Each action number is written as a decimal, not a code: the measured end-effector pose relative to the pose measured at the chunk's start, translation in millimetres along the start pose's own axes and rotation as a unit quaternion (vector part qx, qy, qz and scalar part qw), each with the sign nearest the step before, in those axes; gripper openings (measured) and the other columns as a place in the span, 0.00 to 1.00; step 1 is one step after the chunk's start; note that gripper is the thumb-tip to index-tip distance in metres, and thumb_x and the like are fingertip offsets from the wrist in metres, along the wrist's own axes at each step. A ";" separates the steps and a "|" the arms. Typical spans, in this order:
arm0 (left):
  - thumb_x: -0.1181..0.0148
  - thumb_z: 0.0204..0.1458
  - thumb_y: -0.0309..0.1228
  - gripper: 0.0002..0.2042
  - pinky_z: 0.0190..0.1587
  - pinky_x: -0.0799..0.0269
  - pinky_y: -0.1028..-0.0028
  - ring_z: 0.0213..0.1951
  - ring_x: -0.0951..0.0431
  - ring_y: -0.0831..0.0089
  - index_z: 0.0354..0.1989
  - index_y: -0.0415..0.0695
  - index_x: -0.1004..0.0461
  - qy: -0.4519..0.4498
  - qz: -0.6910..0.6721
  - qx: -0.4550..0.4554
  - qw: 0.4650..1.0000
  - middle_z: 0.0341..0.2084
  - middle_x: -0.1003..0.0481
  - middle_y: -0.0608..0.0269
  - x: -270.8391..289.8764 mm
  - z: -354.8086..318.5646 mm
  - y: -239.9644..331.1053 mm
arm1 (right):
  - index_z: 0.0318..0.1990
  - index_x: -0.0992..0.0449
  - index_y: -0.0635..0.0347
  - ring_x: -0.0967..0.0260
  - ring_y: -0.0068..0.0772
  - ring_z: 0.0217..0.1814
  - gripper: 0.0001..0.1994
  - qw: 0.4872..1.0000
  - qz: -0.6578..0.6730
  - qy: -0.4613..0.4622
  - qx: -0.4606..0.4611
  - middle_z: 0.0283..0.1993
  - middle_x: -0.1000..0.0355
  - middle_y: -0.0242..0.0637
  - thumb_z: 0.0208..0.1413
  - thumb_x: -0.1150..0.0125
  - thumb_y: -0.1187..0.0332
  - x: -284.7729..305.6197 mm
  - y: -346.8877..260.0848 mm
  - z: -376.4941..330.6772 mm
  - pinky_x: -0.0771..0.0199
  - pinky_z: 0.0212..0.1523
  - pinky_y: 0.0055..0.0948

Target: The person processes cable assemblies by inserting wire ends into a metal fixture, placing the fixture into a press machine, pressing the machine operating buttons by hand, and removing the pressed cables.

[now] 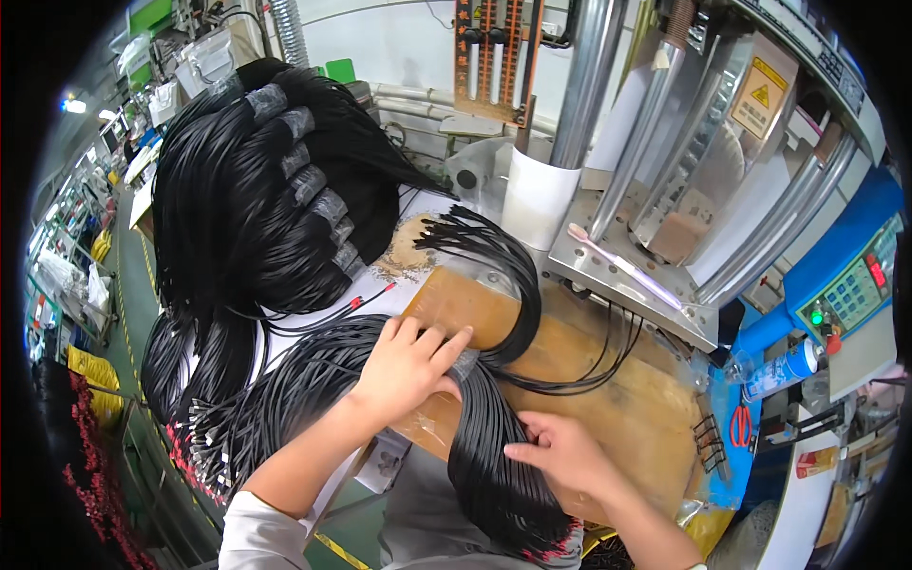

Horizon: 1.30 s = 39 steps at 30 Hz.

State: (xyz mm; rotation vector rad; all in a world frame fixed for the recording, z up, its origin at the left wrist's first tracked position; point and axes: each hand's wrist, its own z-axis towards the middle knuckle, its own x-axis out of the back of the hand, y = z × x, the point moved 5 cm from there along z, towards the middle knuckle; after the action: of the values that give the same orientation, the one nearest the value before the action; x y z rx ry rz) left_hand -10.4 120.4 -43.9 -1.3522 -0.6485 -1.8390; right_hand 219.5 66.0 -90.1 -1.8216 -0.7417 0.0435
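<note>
A thick bundle of black cables (489, 446) runs over a brown board and hangs down toward my lap, its lower ends tipped with red. My left hand (404, 366) is on this bundle at a clear taped wrap (465, 365), thumb and index finger on either side of it, the other fingers spread over the board's edge. My right hand (567, 454) is beside the hanging part, touching its right side with the thumb apart from the curled fingers. To the left of my left hand, more black cables (304, 380) fan out to metal-ended connectors (214, 437).
A large heap of taped black cable bundles (256, 190) stands at the back left. On the right is a press with metal columns (589, 85); a pink toothbrush (622, 264) lies on its plate. Red-handled scissors (740, 427) and a spray can (779, 370) are at the right edge.
</note>
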 end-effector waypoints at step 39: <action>0.43 0.59 0.30 0.08 0.37 0.25 0.59 0.34 0.21 0.55 0.32 0.39 0.31 -0.241 -0.409 -0.417 0.776 0.28 0.25 0.55 -6.5 10.2 314.2 | 0.43 0.17 0.66 0.20 0.29 0.42 0.14 0.926 -0.042 0.373 0.027 0.39 0.17 0.38 0.67 0.38 0.62 215.7 106.4 -243.7 0.23 0.45 0.29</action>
State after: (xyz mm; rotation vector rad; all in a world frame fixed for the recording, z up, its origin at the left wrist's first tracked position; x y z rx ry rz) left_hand 249.8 -55.7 -56.9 -2.4631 -0.7883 -2.6701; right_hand 533.5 -50.7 -19.4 -1.5721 -0.2622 -0.6475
